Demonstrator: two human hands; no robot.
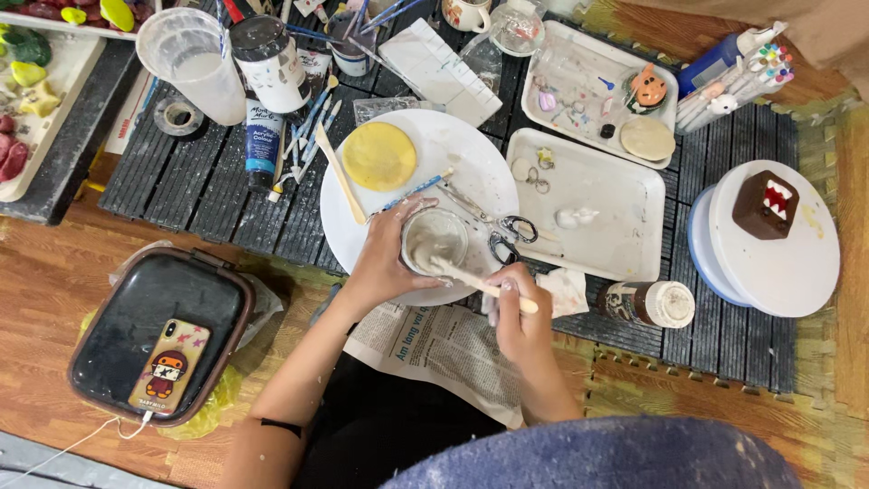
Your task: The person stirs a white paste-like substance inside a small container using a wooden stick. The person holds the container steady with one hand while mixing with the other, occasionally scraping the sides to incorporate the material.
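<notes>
The left hand [385,258] is wrapped around a small clear glass cup [434,240] smeared with whitish-grey paste, thumb and fingers clasped on its side. The cup stands on the near part of a large round white plate [471,163], at about six o'clock on it. The right hand [516,317] is clenched on a pale wooden stick [480,283], whose far end dips into the cup's paste while the near end sticks out past the fingers. A crumpled white tissue [566,290] lies just beside the right hand at three o'clock.

On the same plate, at eleven o'clock, lies a flat round yellow disc [378,156], with a second wooden stick [339,174] slanting past it. Small metal scissors with dark handles [507,234] lie at three o'clock from the cup, on the plate's edge.

The plate rests on a dark slatted worktop [199,181]. At two o'clock from the cup sits a white rectangular tray [625,217]; beyond it, another white tray [579,54] holding small trinkets. At three o'clock, well apart, a brown cube-shaped figure [765,204] stands on a white turntable [787,263]. A small brown jar with a white lid [647,303] lies on its side near the right hand. A folded newspaper [444,349] lies under the forearms. At eight o'clock, a phone in a yellow cartoon case [170,367] rests on a black lidded box [154,317].
</notes>
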